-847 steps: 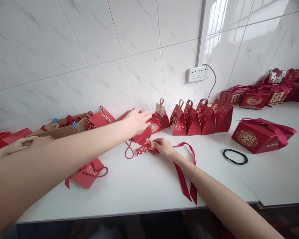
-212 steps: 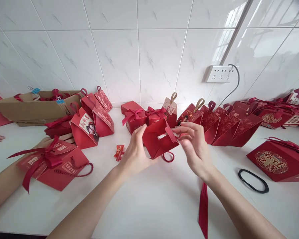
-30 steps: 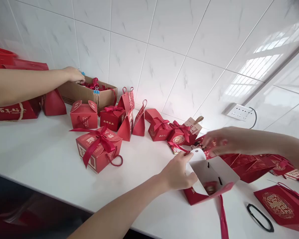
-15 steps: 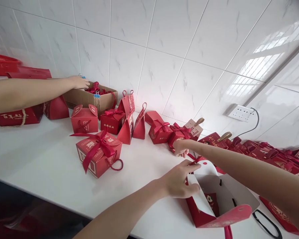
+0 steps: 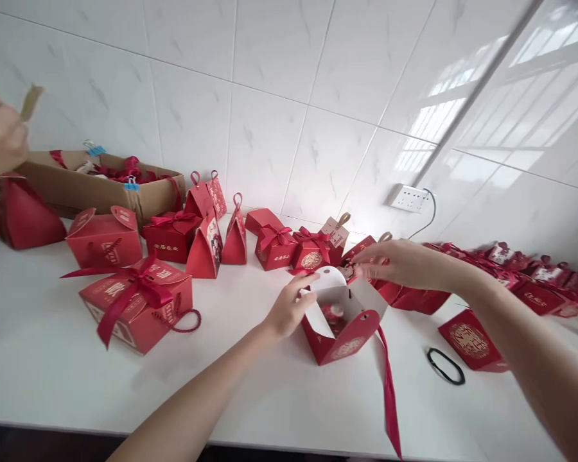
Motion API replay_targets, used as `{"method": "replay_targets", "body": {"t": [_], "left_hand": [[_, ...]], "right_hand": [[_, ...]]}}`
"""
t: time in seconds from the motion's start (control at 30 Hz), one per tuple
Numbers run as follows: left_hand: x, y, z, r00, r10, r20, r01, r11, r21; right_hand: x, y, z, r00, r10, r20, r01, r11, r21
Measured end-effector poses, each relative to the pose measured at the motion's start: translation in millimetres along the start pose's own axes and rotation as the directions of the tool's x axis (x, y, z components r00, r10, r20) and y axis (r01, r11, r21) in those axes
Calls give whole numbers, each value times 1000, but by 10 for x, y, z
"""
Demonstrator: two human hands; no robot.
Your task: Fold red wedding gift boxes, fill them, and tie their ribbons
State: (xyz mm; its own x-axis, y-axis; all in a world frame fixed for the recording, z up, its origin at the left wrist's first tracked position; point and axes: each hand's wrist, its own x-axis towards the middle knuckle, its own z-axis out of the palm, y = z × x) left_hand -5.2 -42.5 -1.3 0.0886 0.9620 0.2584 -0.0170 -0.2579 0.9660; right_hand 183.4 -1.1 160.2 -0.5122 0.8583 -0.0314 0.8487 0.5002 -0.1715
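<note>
My left hand [image 5: 289, 307] grips the white flap edge of an open red gift box [image 5: 354, 346], thumb and fingers at its left rim. The box is white inside and holds a small red-and-white item [image 5: 333, 312], partly hidden by the flaps. Over the box's back edge, my right hand [image 5: 397, 263] has its fingers bent around a small dark red packet [image 5: 349, 267] with a pale print; the fingers partly cover it. A dark red ribbon [image 5: 389, 391] trails from the box's right side onto the table.
Another person's hand [image 5: 0, 138] holds a tan strip at far left, near a cardboard box [image 5: 91, 192] of ribbons. A ribboned gift box [image 5: 137, 301] stands at left. Several red boxes line the wall. A black loop [image 5: 446, 366] and red box [image 5: 474, 340] lie right.
My view has shifted right. My right hand has drawn back from the bowed boxes to the open box's back edge, now with a small packet. The other person's hand has left the cardboard box.
</note>
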Motion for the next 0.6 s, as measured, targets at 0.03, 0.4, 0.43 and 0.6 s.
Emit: {"method": "replay_targets", "body": {"t": [0.03,0.4,0.43,0.6], "left_hand": [[11,-4,-12,1000,8,0,-8,1000,-18],[168,-53,-110,999,-33,-4,29,922,-386],[169,-34,-91,999,-43,-2,38,916,-400],[166,55,-6,995,-101,-25,84,923,-376]], "right_hand": [[-37,91,61,999,33,-37,-30,997,69],[22,427,1205,988,-153,26,7,208,978],[13,411,1261,991,-132,16,4,151,989],[-21,376,1378,996,32,-79,73,149,986]]}}
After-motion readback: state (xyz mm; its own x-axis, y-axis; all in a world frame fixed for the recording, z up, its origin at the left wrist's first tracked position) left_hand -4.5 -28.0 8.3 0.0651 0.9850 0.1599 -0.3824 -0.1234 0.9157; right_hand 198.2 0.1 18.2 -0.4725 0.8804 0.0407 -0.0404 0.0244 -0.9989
